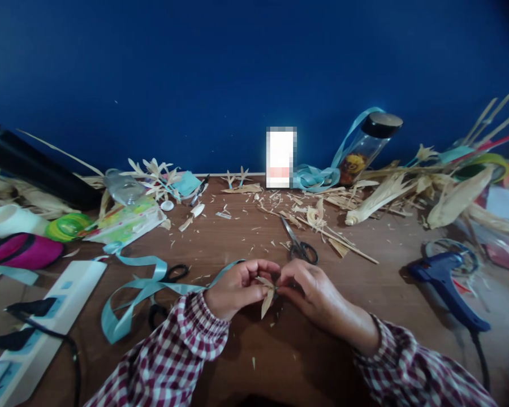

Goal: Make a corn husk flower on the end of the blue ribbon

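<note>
A pale husk piece (pixel 268 297) is hanging above the brown table (pixel 382 294) between both hands, the left hand (pixel 236 289) pinching its leafy side and the right hand (pixel 318 293) gripping its opposite end, while scissors (pixel 296 243) are lying just beyond.

We cannot make out how the pale husk piece (pixel 267 303) is pinched, because the fingers of the left grip (pixel 237 288) and right grip (pixel 318 289) hide part of it and the detail between them is too small. Coarse pixels blot out whatever the bright rectangle (pixel 280 148) shows, and the tiny slip (pixel 224 215) on the tabletop (pixel 390 294) is too small for us to read. The left edge cuts off the black cylinder (pixel 34 164) and the power strip (pixel 74 289), while blue ribbon (pixel 142 288) partly hides the scissors (pixel 156 310) from us.
</note>
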Demonstrator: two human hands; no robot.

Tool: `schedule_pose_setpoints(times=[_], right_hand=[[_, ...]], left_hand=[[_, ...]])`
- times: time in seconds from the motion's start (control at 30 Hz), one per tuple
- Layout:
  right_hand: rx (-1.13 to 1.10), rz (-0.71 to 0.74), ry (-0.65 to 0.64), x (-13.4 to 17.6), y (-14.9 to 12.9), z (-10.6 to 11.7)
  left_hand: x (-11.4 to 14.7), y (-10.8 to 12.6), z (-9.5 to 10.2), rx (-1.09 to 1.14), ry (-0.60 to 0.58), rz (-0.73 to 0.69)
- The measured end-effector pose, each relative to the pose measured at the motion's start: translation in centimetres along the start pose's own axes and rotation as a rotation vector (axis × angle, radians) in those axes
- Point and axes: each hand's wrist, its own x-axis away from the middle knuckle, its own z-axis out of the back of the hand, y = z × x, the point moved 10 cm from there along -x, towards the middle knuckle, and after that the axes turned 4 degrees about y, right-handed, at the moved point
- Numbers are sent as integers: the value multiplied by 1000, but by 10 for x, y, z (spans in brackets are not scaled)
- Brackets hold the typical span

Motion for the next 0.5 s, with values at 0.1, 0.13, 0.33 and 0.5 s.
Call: schedule_pose_setpoints(times=[0.1, 0.13, 0.33, 0.5], right_hand=[[7, 36, -9, 0, -5, -1], [8, 43, -10, 0, -6, -1], [-8, 55, 3, -1, -11, 1], [-18, 12, 44, -1, -5, 5]], left_hand=[[0, -3, 3, -53, 14, 14], [-1, -4, 5, -62, 19, 18], [-5, -10, 8, -15, 50, 17], [-7, -10, 10, 53, 143, -23]])
